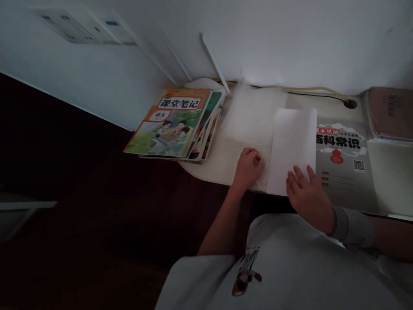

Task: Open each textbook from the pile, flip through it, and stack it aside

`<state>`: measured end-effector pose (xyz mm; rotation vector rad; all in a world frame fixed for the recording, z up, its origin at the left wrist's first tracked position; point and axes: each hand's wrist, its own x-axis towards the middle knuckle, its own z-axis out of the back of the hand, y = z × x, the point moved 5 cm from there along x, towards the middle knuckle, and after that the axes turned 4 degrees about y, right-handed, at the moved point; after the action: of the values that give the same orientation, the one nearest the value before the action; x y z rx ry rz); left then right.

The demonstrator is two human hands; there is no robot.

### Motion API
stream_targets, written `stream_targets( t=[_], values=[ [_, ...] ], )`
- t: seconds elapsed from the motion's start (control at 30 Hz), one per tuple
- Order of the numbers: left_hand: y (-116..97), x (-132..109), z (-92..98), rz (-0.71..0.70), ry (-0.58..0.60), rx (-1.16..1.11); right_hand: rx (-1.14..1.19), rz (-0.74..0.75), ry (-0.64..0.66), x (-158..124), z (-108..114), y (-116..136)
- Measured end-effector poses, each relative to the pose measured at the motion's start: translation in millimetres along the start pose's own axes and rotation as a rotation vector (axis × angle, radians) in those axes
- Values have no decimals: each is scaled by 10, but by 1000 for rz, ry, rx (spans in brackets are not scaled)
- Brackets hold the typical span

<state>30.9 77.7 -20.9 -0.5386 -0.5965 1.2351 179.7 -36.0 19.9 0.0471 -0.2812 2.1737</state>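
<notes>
On the far left, up on the white wall (284, 38), there are some flat switch or plug plates (80, 28), and below them it is too dark to see much. Next comes a pile of books (174, 125) at the left end of the pale desk (216, 170). The top book is orange and green and has a picture of children around a table. Right of the pile, a clear plastic sheet (258, 114) lies on the desk, a bit wrinkled. The left hand (250, 170) rests low down by that plastic, with its fingers curled in and the thumb close to them. I cannot tell if it is pinching anything. Just right of it is a smooth white sheet (292, 146), tall and narrow, lying flat near the front of the desk. It covers the left part of a gray book (343, 168) with big black words, a red gourd shape and a little square code. The right hand (308, 189) lies on the low right corner of the white sheet, with its fingers spread a little and pointing away from the person. A gray band (353, 226) goes around that wrist. Behind the gray book, a yellow cord (319, 88) runs to a round hole (350, 103). At the far right sits a dull red book (393, 112).
</notes>
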Motion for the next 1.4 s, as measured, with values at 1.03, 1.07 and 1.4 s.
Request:
stream_targets(
  t=[1.03, 1.07, 1.4],
  values=[
    [-393, -381, 4, -182, -188, 394, 686, -474, -211, 1204, -1153, -2124],
    [-425, -381, 24, -175, -189, 411, 667, -469, -191, 1189, -1176, -2148],
    [-1127, -605, -372, -888, 395, 526, 652, -515, -263, 1241, -1169, -2099]
  ],
)
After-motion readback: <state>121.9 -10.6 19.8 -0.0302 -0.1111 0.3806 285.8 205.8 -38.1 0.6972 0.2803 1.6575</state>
